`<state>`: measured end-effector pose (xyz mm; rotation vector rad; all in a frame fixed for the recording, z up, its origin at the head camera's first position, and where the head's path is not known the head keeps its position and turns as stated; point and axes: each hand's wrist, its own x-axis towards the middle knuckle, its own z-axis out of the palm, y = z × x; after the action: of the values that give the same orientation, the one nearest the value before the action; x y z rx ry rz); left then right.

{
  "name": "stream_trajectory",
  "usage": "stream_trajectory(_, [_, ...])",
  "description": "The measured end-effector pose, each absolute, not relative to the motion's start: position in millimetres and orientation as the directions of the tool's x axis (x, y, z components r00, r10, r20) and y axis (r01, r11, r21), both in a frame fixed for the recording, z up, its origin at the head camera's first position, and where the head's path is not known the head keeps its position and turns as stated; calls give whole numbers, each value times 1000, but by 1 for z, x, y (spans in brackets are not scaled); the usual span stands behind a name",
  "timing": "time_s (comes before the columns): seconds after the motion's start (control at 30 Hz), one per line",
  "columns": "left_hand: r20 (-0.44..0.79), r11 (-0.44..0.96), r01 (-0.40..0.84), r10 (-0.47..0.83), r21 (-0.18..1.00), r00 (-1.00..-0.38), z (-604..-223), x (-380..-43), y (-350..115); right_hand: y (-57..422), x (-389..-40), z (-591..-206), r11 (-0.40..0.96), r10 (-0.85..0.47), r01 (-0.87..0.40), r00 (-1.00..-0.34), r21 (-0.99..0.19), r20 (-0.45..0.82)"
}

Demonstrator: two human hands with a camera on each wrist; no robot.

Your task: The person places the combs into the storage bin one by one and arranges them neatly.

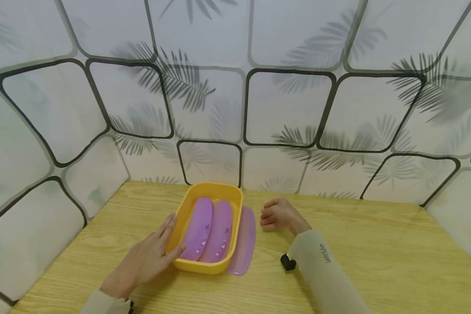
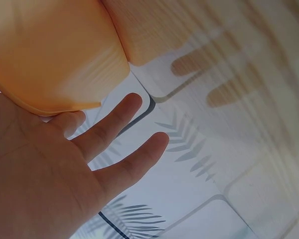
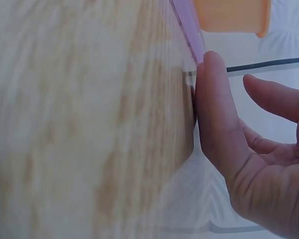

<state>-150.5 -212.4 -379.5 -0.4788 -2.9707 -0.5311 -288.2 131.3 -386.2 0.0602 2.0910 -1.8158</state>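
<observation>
A yellow plastic bin (image 1: 209,267) stands on the table, holding two long, slightly curved purple plastic pieces (image 1: 198,226) side by side with small printed marks. My left hand (image 1: 147,257) is at the bin's left side, its thumb over the rim near the front corner. In the left wrist view, its fingers (image 2: 127,164) spread out straight beside the bin wall. A third, flat translucent purple piece (image 1: 245,244) lies along the bin's right side. To the right of that piece, my right hand (image 1: 279,215) rests on its edge by the tabletop, fingers loosely curled around nothing.
The wood-grain table (image 1: 377,253) extends to both sides and the front. A patterned wall covering (image 1: 286,109) with leaf prints and dark outlines rises behind the table and along its sides. A small black device (image 1: 288,262) sits at my right wrist.
</observation>
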Motion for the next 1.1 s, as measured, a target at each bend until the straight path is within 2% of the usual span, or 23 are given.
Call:
stream_trajectory(0.63, [152,891,324,289,318,-945,-381,-150,-213,128,-284,-383,184,-261,277,-911,-943,-318])
stream_trajectory(1.1, [150,887,331,298,323,-943,-380,-151,-213,121,-288,-391,124,-282,315,-898,-941,-338])
